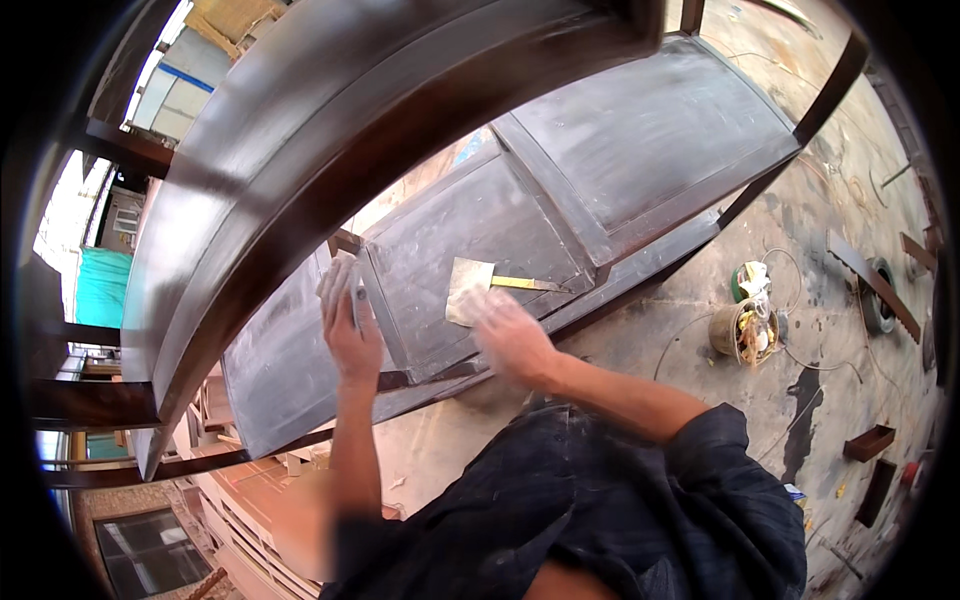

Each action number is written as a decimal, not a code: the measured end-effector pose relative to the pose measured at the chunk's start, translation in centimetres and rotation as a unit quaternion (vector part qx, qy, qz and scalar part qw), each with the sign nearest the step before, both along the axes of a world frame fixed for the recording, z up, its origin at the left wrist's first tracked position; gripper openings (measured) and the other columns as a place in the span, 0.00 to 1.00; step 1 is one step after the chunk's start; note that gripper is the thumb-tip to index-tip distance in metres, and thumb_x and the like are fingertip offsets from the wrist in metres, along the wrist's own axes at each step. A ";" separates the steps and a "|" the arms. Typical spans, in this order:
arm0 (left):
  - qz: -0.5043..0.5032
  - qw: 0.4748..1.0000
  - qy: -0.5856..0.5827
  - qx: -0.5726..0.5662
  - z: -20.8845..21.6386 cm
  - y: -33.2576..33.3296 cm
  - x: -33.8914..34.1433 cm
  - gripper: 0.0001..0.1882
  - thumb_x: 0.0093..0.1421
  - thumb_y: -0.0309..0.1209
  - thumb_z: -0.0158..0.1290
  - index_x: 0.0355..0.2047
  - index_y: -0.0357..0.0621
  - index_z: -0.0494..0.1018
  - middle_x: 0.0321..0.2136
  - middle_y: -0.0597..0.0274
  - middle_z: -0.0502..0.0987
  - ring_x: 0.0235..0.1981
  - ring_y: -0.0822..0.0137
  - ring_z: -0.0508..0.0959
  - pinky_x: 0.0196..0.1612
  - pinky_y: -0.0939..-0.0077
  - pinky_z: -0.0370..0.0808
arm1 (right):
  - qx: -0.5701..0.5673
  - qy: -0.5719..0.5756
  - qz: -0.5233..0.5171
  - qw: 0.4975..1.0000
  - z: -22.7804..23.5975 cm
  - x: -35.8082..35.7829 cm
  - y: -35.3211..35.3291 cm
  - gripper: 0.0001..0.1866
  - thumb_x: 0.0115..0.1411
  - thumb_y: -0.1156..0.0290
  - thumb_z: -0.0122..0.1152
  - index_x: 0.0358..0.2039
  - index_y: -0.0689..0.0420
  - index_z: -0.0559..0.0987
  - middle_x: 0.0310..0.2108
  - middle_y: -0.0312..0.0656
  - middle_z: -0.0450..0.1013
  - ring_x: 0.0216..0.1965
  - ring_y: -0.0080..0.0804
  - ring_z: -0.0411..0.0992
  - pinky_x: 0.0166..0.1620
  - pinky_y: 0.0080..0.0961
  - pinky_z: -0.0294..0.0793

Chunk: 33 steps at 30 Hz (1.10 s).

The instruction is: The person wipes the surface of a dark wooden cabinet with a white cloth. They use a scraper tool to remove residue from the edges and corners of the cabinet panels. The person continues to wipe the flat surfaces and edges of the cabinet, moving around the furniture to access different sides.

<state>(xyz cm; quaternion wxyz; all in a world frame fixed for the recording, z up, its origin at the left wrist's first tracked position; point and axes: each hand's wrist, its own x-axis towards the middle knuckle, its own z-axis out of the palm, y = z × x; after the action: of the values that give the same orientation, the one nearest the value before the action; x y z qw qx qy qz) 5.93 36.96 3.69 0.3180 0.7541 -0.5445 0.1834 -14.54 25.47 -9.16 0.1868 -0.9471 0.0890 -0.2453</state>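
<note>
I see the left hand (350, 318) left of centre, fingers stretched upward and close together; whether they grip anything I cannot tell. The right hand (512, 340), blurred at mid-frame, overlaps the pale sheet (464, 280) on the dark paneled furniture piece (420, 290); I can't make out its grip. A yellow-handled knife (514, 283) lies just right of the sheet.

Stained floor (640, 340) (dark-streaked), teal sheet (103, 280) at left

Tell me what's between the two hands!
The head view shows a raised strip, a dark panel and part of a pale sheet between the left hand and right hand.
</note>
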 end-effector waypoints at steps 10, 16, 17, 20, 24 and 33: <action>-0.164 0.970 0.040 0.177 -1.4 -0.5 0.0 0.16 0.59 0.23 0.57 0.48 0.46 0.80 0.62 0.53 0.71 0.67 0.51 0.66 0.69 0.56 0.62 | -0.007 0.119 -0.105 0.987 -0.1 -1.0 -6.5 0.23 0.59 0.68 0.56 0.54 0.63 0.76 0.56 0.49 0.71 0.62 0.44 0.66 0.64 0.37 0.64; -0.448 0.874 0.034 0.184 0.4 -11.4 -11.5 0.08 0.55 0.31 0.60 0.34 0.44 0.82 0.67 0.49 0.64 0.69 0.46 0.60 0.72 0.53 0.56 | 0.025 0.292 -0.096 0.951 3.7 -1.0 -6.7 0.20 0.57 0.71 0.57 0.51 0.61 0.76 0.51 0.48 0.73 0.56 0.46 0.69 0.58 0.39 0.68; -0.458 0.865 0.005 0.204 -0.3 -12.5 -11.8 0.08 0.53 0.31 0.60 0.32 0.44 0.83 0.66 0.47 0.65 0.68 0.47 0.62 0.72 0.54 0.57 | 0.030 0.288 -0.090 0.953 3.4 -1.1 -6.7 0.20 0.58 0.71 0.57 0.51 0.61 0.75 0.50 0.49 0.73 0.55 0.46 0.69 0.57 0.40 0.69; -0.478 0.848 -0.030 0.227 -1.2 -13.5 -12.6 0.07 0.52 0.33 0.60 0.28 0.44 0.82 0.65 0.46 0.65 0.67 0.47 0.63 0.71 0.57 0.58 | 0.050 0.254 -0.075 0.963 2.4 -1.8 -6.3 0.18 0.58 0.71 0.56 0.50 0.60 0.75 0.48 0.51 0.73 0.54 0.49 0.70 0.54 0.43 0.70; -0.498 0.810 -0.013 0.311 -0.9 -13.3 -12.7 0.06 0.54 0.30 0.59 0.28 0.40 0.79 0.67 0.48 0.63 0.68 0.43 0.61 0.72 0.51 0.57 | 0.026 0.143 -0.074 0.987 -1.5 -6.7 -3.4 0.16 0.59 0.72 0.55 0.48 0.58 0.74 0.45 0.54 0.73 0.52 0.52 0.71 0.50 0.46 0.71; -0.249 0.950 0.063 0.178 -6.7 -6.8 -1.6 0.12 0.62 0.27 0.55 0.45 0.39 0.78 0.59 0.50 0.74 0.61 0.51 0.71 0.67 0.53 0.63 | 0.319 0.049 -0.255 0.911 3.6 -21.2 -3.1 0.22 0.62 0.78 0.50 0.58 0.60 0.70 0.41 0.62 0.74 0.37 0.61 0.75 0.37 0.49 0.73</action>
<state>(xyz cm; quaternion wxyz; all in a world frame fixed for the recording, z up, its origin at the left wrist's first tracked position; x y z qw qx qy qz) 4.36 30.12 -2.97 0.2477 0.6493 -0.7173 -0.0496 -35.76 22.37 -5.59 0.4057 -0.7931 0.4098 -0.1960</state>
